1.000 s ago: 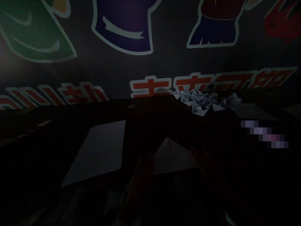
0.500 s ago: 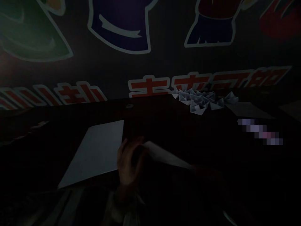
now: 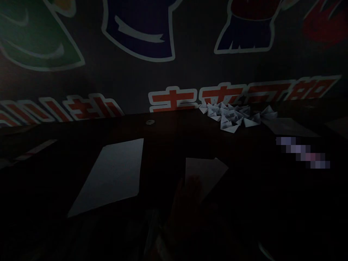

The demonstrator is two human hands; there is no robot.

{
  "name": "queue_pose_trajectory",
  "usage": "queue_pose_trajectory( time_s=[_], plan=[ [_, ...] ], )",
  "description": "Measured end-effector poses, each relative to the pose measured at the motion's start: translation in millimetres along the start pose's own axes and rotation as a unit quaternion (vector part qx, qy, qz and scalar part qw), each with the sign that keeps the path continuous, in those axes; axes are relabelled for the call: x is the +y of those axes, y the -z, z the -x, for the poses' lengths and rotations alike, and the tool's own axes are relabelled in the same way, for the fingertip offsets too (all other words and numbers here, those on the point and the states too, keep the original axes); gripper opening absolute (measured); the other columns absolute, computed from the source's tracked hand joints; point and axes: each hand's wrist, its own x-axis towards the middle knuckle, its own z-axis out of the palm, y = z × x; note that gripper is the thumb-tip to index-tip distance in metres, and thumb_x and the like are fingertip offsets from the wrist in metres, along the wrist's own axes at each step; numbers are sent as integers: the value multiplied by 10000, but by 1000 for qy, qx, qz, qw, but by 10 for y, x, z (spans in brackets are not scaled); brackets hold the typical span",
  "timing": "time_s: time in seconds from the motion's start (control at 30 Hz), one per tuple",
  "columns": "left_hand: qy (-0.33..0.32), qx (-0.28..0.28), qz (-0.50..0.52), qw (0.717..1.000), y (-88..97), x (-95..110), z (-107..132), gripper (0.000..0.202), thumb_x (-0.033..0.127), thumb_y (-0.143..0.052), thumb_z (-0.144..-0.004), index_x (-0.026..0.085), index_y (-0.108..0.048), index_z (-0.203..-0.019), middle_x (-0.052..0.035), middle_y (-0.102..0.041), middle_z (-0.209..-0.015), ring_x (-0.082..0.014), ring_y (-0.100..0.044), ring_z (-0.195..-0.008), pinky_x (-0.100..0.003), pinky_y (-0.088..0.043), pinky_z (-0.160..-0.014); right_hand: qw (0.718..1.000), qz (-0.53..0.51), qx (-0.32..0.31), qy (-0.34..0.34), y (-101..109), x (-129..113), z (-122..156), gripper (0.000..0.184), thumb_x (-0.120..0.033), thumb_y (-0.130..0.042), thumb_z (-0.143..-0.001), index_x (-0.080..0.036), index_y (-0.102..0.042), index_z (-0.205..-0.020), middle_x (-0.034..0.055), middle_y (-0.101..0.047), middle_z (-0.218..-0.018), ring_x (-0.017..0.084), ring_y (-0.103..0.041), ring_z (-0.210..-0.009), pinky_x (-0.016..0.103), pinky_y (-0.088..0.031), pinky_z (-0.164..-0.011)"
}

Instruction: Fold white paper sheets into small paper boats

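Note:
A folded piece of paper [image 3: 211, 174] lies on the dark table in front of me, with a slanted lower right edge and a pointed right corner. Over its lower left part rests my left hand [image 3: 189, 197], dim against the table, its fingers appearing stretched out on the paper. Deep shadow below the paper's right side hides my right hand; its fingers cannot be made out. To the left sits a stack of white paper sheets [image 3: 111, 175].
Several folded paper boats [image 3: 230, 116] are heaped at the table's back, against a wall with red lettering [image 3: 174, 98]. Right of them lies a flat sheet [image 3: 290, 127], with a blurred-out strip [image 3: 303, 152] nearer me. A small round disc [image 3: 150, 122] is behind the stack.
The paper was held up at a slant, seen nearly edge-on; now it lies flatter with its face showing. My left hand has moved right, away from the stack and onto the paper.

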Motion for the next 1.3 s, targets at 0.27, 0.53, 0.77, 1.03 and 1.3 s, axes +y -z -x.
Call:
queue_pose_trajectory(
  time_s=[0.27,0.53,0.77,1.03,1.3],
  plan=[
    [-108,-121,35,986,164,-547,-92,528,442,-349,-930,269,-224,-1412,-21,-356,-1435,-190,-304,-1328,-443,-148,-1125,951,295,60,68,588,412,-289,598,-416,-474,-843,-259,-332,-1402,74,-514,-1321,308,-480,-1193,470,-413,-963],
    [-56,-107,12,993,107,-670,182,533,463,-411,-904,261,-312,-1388,-40,-429,-1387,-199,-397,-1273,-400,-279,-1074,915,366,46,165,620,653,-182,581,-257,-406,-872,-276,-244,-1429,29,-525,-1311,223,-523,-1158,377,-371,-983],
    [-35,-45,-18,998,-52,-604,432,411,259,-376,-931,265,-402,-1340,-9,-528,-1302,-160,-487,-1197,-352,-378,-1019,935,319,8,157,690,799,-155,432,-316,-424,-874,-328,-472,-1303,-8,-588,-1242,202,-572,-1095,352,-447,-913],
    [6,-58,21,998,64,-532,165,464,386,-439,-903,205,-412,-1329,-80,-468,-1354,-212,-397,-1275,-469,-257,-1090,974,197,15,109,901,759,-666,289,-303,-411,-902,-321,-655,-1055,-6,-672,-1100,182,-611,-1032,373,-507,-866],
    [203,5,118,972,-96,-552,-2,198,243,-478,-889,288,-639,-994,0,-673,-1081,-184,-621,-1008,-498,-353,-991,983,154,93,37,819,733,-715,264,-370,-448,-887,-263,-688,-908,34,-696,-1009,212,-633,-965,405,-513,-836]
  ],
)
